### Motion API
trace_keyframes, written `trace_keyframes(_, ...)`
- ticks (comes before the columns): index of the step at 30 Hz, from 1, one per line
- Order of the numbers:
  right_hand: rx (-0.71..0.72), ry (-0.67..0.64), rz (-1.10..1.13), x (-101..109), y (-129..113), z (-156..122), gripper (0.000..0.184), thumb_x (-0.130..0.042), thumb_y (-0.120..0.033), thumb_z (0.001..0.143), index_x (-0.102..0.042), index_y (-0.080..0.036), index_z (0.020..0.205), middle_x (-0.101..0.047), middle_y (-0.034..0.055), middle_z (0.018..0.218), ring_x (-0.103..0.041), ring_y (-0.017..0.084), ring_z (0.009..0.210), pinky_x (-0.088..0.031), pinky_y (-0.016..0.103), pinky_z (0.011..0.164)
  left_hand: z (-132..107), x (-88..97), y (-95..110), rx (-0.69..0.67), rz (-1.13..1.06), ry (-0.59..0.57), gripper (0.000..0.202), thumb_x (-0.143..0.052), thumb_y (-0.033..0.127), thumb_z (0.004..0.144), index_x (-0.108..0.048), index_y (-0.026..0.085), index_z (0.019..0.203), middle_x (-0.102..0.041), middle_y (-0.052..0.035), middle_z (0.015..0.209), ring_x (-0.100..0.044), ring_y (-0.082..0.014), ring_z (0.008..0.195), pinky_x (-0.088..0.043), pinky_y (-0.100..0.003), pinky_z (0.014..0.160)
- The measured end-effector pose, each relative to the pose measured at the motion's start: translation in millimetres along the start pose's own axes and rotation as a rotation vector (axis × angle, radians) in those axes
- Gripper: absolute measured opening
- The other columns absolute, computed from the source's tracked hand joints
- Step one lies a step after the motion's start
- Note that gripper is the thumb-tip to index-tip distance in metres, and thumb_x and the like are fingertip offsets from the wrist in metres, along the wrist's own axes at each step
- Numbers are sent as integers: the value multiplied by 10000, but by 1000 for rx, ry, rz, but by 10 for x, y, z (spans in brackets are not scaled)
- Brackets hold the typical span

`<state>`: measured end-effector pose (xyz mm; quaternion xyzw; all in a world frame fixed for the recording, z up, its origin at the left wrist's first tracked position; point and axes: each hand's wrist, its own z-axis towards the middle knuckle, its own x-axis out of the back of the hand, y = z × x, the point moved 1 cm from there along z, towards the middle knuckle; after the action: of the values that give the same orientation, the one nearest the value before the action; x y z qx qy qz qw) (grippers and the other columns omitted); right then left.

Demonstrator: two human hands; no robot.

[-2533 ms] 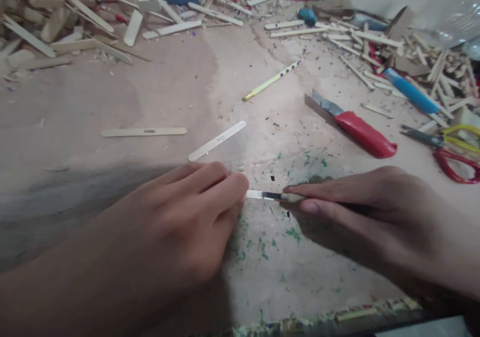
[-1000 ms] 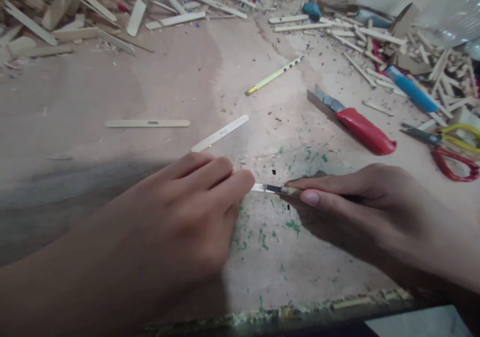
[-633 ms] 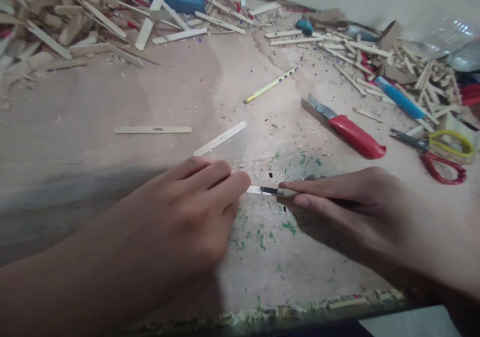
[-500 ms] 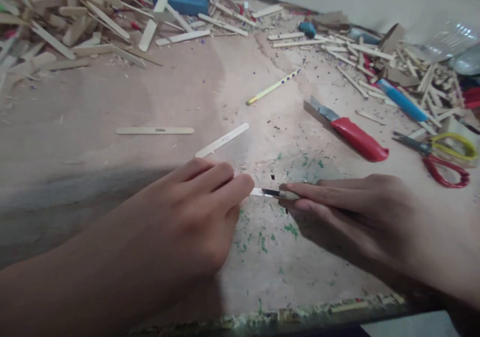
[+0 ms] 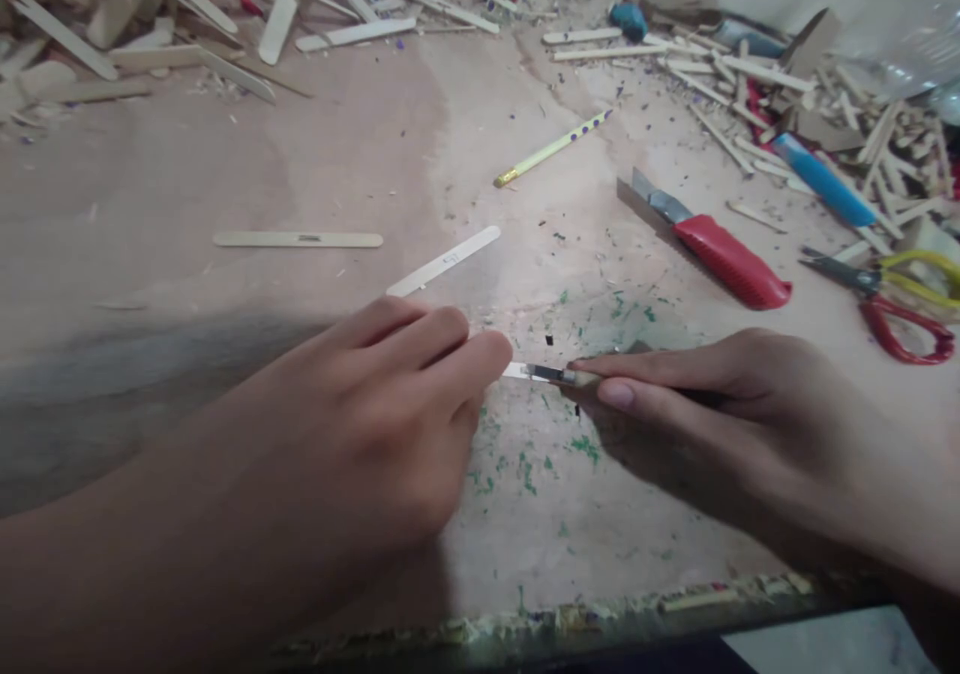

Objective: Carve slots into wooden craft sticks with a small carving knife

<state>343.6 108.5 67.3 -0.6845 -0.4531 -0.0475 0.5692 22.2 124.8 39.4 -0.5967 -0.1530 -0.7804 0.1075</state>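
Note:
My left hand (image 5: 397, 404) is closed, its fingertips on a pale craft stick (image 5: 516, 370) at the table's middle; most of that stick is hidden beneath the fingers. Opposite it, my right hand (image 5: 720, 394) pinches a small craft knife (image 5: 553, 374), its dark narrow blade lying along the stick's exposed end. Just beyond my left knuckles lies a marked craft stick (image 5: 446, 260), set at a slant. Another marked craft stick (image 5: 300, 240) rests level, farther left.
A red-handled box cutter (image 5: 731, 259) and red-and-yellow scissors (image 5: 885, 284) lie on the right. A yellow pencil (image 5: 555, 149) lies farther back. Heaps of sticks (image 5: 172, 14) stand at the back left and right. Green shavings (image 5: 529, 474) dot the table near its front edge (image 5: 570, 619).
The view has tilted slightly, so the table items sit higher in it. My right thumb and the craft knife have shifted a little; both hands keep their grips.

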Motion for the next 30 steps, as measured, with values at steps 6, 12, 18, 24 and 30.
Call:
trace_keyframes(6,310,121,-255,44,86,-28,326,-768,-312,1305,-974,-196,1529,-1008,82,1164,-921,184,803,-739,282,718,3,-10,11,18,0,-3,406,-520,13,1241,-845,171,1056,-740,-97,1111,-674,-321,1038,-614,-539,979)
trace_keyframes(12,320,145,-197,47,195,-11,316,-819,-322,1299,-953,-292,1583,-1009,62,1209,-948,213,893,-750,334,749,11,-20,12,7,14,6,416,-533,-12,1217,-821,196,1000,-738,-98,1110,-660,-325,1048,-604,-525,973)
trace_keyframes(18,400,141,-330,94,188,-41,348,-800,-328,1307,-916,-354,1634,-892,-12,994,-737,136,677,-572,317,633,28,-7,10,21,-5,11,461,-509,-12,1217,-827,202,961,-716,-94,1085,-644,-318,1023,-578,-517,965)
trace_keyframes(24,284,154,-156,56,190,-33,302,-837,-330,1276,-991,-335,1536,-985,35,1115,-884,201,833,-666,338,697,4,-3,10,24,-3,14,483,-456,-3,1240,-841,191,1024,-744,-95,1107,-661,-302,1013,-583,-509,963)
trace_keyframes(30,47,49,12,21,139,19,327,-800,-504,1299,-1042,-343,1449,-949,34,905,-803,218,665,-599,317,509,13,-9,-1,21,-16,20,460,-482,-6,1254,-860,162,1050,-735,-92,1104,-680,-314,1030,-586,-537,947)
